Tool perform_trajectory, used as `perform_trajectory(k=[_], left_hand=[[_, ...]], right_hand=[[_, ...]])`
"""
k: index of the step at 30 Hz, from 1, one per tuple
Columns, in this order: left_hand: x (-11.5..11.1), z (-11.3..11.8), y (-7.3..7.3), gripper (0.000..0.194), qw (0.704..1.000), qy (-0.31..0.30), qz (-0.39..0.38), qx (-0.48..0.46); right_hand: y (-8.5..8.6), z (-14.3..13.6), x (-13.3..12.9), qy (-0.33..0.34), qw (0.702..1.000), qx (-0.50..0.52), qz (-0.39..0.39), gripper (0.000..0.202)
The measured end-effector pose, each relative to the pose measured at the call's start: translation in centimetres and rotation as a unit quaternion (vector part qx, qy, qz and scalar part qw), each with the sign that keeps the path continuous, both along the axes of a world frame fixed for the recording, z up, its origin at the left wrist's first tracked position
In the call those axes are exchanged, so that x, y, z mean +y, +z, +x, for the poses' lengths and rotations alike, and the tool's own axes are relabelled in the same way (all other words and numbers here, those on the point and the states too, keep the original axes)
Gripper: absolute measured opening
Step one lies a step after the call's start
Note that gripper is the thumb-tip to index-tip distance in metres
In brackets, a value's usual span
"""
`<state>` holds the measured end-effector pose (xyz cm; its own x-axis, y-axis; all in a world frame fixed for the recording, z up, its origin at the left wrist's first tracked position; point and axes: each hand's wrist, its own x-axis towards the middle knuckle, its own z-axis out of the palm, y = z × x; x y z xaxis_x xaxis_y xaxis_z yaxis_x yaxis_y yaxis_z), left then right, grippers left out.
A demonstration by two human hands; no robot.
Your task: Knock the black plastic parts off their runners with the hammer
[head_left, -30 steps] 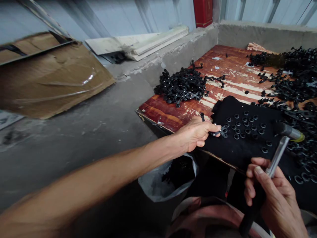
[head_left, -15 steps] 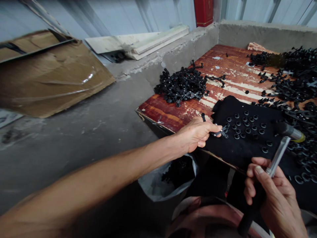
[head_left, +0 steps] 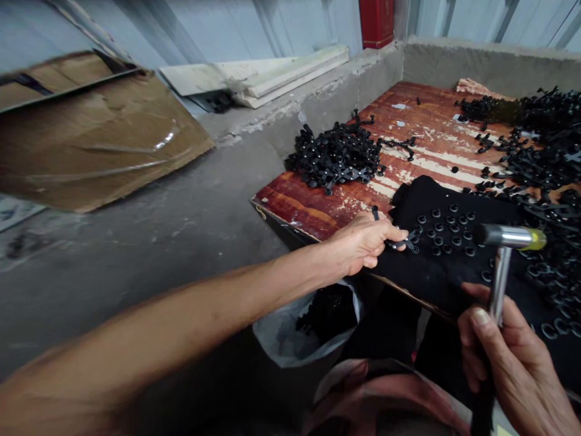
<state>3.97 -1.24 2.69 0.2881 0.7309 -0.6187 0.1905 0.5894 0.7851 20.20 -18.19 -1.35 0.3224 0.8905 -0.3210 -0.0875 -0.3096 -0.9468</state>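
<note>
My left hand [head_left: 370, 242] pinches a small black jointed part [head_left: 412, 241] at the left edge of a black cloth [head_left: 426, 278]. One arm of that part sticks up behind my fingers. My right hand [head_left: 503, 351] is wrapped round a hammer [head_left: 502, 272], its metal shaft rising from my fist and its head, black at one end and yellow at the other, raised above the cloth. Several small black rings [head_left: 452, 227] lie in rows on the cloth, just right of the part in my left hand.
A pile of black parts [head_left: 336, 154] sits on the worn red board [head_left: 302, 203]; more heaps [head_left: 540, 151] cover its right side. Below the board's edge is a lined container [head_left: 284, 339] with black parts. Cardboard [head_left: 104, 133] lies at the left by the concrete ledge [head_left: 376, 66].
The hammer in my right hand has swung left and its head is now more level over the cloth. My left hand stays at the same place with the black part.
</note>
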Motion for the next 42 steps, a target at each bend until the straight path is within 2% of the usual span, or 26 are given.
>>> perform_trajectory(k=[2, 4, 7, 10, 15, 17, 20, 21, 25, 26, 30, 33, 34, 36, 38, 40, 42], left_hand=[[0.1, 0.0, -0.1, 0.020, 1.000, -0.017, 0.019, 0.018], [0.1, 0.1, -0.1, 0.020, 0.999, -0.025, 0.027, 0.032], [0.2, 0.1, -0.1, 0.019, 0.999, -0.024, 0.021, 0.038], [0.2, 0.1, -0.1, 0.020, 0.999, -0.026, 0.025, 0.028], [0.3, 0.2, -0.1, 0.021, 0.999, -0.019, 0.025, 0.026], [0.3, 0.2, -0.2, 0.021, 0.999, -0.022, 0.019, 0.019], [0.4, 0.2, -0.1, 0.022, 0.999, -0.028, 0.016, 0.014], [0.4, 0.3, -0.1, 0.023, 0.999, -0.030, 0.016, 0.017], [0.5, 0.4, 0.1, 0.022, 0.999, -0.030, 0.007, 0.041], [0.5, 0.5, 0.2, 0.022, 0.999, -0.032, 0.004, 0.043], [0.4, 0.5, 0.5, 0.024, 0.999, -0.035, 0.008, 0.031], [0.4, 0.5, 0.6, 0.024, 0.999, -0.041, 0.005, 0.032], [0.4, 0.5, 0.6, 0.024, 0.999, -0.044, 0.002, 0.030], [0.4, 0.5, 0.5, 0.024, 0.999, -0.043, 0.002, 0.026], [0.4, 0.5, 0.4, 0.023, 0.999, -0.042, 0.006, 0.022], [0.4, 0.5, 0.3, 0.022, 0.999, -0.044, 0.011, 0.022], [0.5, 0.5, 0.1, 0.022, 0.999, -0.044, 0.012, 0.021]], right_hand=[[0.3, 0.9, -0.2, 0.021, 0.995, -0.099, 0.007, 0.048], [0.7, 1.2, -0.1, 0.024, 0.978, -0.199, 0.056, 0.050], [1.2, 1.1, 0.2, 0.034, 0.936, -0.316, 0.151, 0.052], [1.1, 1.3, 1.1, 0.069, 0.894, -0.399, 0.192, 0.059], [1.2, 2.2, 2.1, 0.159, 0.848, -0.476, 0.170, 0.058], [1.6, 2.1, 1.9, 0.153, 0.839, -0.485, 0.193, 0.060], [2.1, 1.7, 1.5, 0.100, 0.817, -0.516, 0.238, 0.064], [2.2, 1.6, 1.5, 0.101, 0.807, -0.531, 0.237, 0.064], [1.8, 1.9, 1.9, 0.191, 0.766, -0.583, 0.194, 0.062], [1.7, 2.0, 2.0, 0.197, 0.761, -0.585, 0.199, 0.063], [1.5, 2.1, 1.9, 0.124, 0.757, -0.591, 0.248, 0.070], [1.5, 2.2, 1.9, 0.170, 0.744, -0.608, 0.220, 0.069], [1.4, 2.3, 1.8, 0.182, 0.747, -0.601, 0.219, 0.068], [1.4, 2.3, 1.8, 0.152, 0.760, -0.586, 0.237, 0.067], [1.4, 2.3, 1.6, 0.125, 0.758, -0.588, 0.252, 0.069], [1.4, 2.3, 1.6, 0.159, 0.749, -0.599, 0.235, 0.067], [1.3, 2.3, 1.6, 0.182, 0.752, -0.590, 0.231, 0.065]])
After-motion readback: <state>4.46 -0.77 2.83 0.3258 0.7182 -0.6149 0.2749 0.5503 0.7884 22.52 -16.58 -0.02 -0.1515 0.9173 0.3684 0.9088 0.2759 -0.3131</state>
